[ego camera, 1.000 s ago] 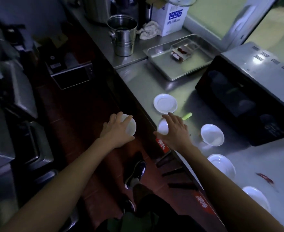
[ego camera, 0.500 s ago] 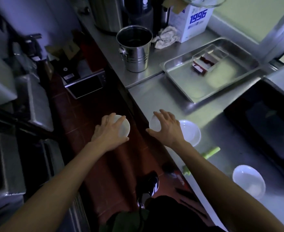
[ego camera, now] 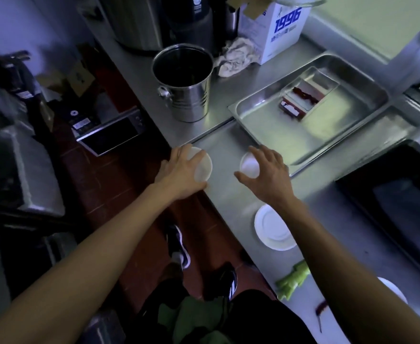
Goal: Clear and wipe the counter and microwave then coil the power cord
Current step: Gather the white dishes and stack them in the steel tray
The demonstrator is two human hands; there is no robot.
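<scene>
While each hand carries a small white dish, both are poised over the counter (ego camera: 231, 194) just in front of the tray (ego camera: 273, 125), which serves as the landmark for everything else. The left hand (ego camera: 179, 175) is closed over a bowl (ego camera: 202, 167) from above at the counter's front edge, left of the tray's near corner; whether the bowl rests on the steel or hangs just above it, I cannot tell. The right hand (ego camera: 268, 175) cups a second bowl (ego camera: 250, 166) with spread fingers, right beside the tray's near rim. Gripping from the top probably lets the dishes be gathered quickly toward one spot so the surface can be wiped. Nearer the person than the tray lie a plate (ego camera: 274, 228), some green stalks (ego camera: 293, 281) and a red scrap (ego camera: 321, 307), so clearing looks only partly done. The microwave (ego camera: 402, 207) sits right of the tray, door dark. A bucket (ego camera: 186, 85) and a rag (ego camera: 236, 57) stand beyond the tray's left end; that rag may serve for wiping. No power cord is visible.
</scene>
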